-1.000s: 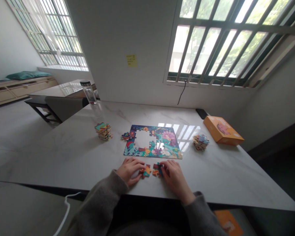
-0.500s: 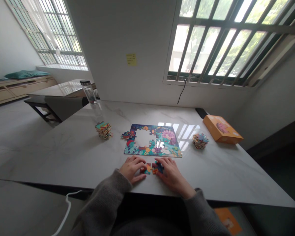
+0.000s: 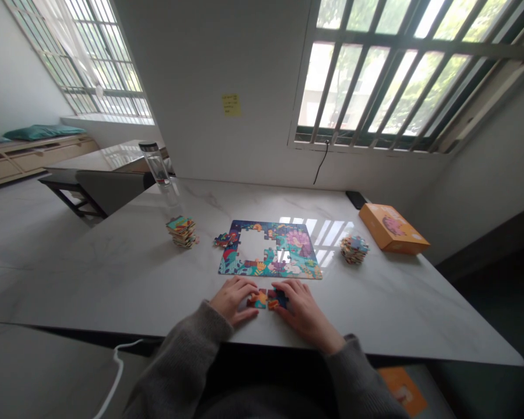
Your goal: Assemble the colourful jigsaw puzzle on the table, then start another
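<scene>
My left hand (image 3: 236,301) rests on the table with its fingers around an orange and teal puzzle piece (image 3: 259,299). Just right of it, my right hand (image 3: 303,308) has its fingers on a dark blue and orange piece (image 3: 276,299). The two pieces lie flat, side by side, with a thin gap between them. Beyond the hands is a partly assembled puzzle (image 3: 303,269), with a large opening left of its middle and a smaller one to the right. Some loose pieces (image 3: 222,239) touch its left edge.
Stacks of pieces stand left (image 3: 182,233) and right (image 3: 354,250) of the puzzle on the white table (image 3: 113,279). An orange box (image 3: 393,228) and a black phone (image 3: 356,200) lie at the right. A glass bottle (image 3: 156,164) stands at the far left corner.
The right-hand piece has shifted slightly left toward the other piece, and a little more of both pieces shows. My hands are in nearly the same pose; the whole view has moved slightly.
</scene>
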The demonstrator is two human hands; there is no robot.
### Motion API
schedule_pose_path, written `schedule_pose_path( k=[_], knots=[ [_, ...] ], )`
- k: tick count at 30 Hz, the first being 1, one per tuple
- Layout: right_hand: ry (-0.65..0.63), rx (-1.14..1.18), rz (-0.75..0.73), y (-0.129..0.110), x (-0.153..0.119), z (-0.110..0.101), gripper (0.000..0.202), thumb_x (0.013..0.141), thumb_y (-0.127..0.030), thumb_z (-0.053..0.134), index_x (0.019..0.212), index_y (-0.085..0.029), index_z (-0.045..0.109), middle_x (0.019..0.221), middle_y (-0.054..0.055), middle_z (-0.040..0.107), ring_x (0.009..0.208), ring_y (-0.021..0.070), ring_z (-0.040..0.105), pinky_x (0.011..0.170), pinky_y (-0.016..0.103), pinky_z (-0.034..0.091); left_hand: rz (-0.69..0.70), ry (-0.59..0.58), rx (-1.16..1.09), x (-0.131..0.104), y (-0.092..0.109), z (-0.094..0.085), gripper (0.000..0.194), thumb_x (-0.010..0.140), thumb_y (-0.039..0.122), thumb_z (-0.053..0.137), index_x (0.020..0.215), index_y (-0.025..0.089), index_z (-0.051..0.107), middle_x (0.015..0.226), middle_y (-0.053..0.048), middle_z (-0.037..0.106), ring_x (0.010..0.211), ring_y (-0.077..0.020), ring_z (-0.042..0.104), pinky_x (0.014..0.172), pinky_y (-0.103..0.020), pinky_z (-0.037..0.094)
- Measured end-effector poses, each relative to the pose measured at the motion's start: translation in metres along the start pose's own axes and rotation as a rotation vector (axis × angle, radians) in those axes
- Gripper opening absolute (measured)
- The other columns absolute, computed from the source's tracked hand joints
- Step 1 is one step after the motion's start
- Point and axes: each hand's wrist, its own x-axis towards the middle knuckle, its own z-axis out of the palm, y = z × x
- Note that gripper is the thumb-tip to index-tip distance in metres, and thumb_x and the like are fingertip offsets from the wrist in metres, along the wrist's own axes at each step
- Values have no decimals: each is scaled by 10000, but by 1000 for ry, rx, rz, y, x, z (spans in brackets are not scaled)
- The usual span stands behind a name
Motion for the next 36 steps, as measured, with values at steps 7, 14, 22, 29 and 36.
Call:
schedule_pose_path(
  k=[7, 14, 22, 29, 36],
  knots=[
    [10, -77, -27, -4, 1, 1, 234, 943, -310, 649, 1177, -317, 658, 1195, 61, 631, 1146, 249, 559, 947, 404, 443, -5, -11, 6, 1, 4, -1, 252, 780, 279, 771, 1011, 246, 676, 1128, -54, 671, 1066, -256, 571, 958, -419, 470],
    [33, -129, -17, -6, 2, 4, 202, 962, -318, 616, 1155, -308, 676, 1186, 66, 651, 1109, 249, 573, 933, 410, 436, -2, -19, 11, 0, 5, -1, 204, 800, 267, 743, 999, 257, 697, 1154, -56, 668, 1100, -257, 561, 976, -420, 482],
    [25, -29, 4, -7, 1, 0, 152, 976, -259, 583, 1102, -302, 655, 1208, 39, 649, 1156, 237, 554, 958, 402, 420, 10, -17, -3, -1, 3, 0, 210, 804, 273, 751, 1005, 254, 691, 1162, -57, 665, 1101, -261, 553, 981, -429, 477],
    [88, -122, 111, -1, -1, 5, 379, 873, -279, 700, 1237, -281, 595, 1193, 96, 612, 1137, 310, 522, 958, 474, 433, -5, -1, 8, 0, 7, -2, 282, 789, 262, 741, 1058, 239, 660, 1152, -66, 656, 1083, -259, 566, 962, -414, 482],
    [49, -37, 162, 0, 0, 3, 303, 810, -254, 753, 1070, -239, 596, 1101, 73, 631, 1061, 279, 541, 915, 434, 429, -27, -14, 30, -1, 8, -2, 244, 780, 245, 726, 1019, 248, 674, 1147, -58, 634, 1079, -260, 555, 951, -408, 455]
  ],
)
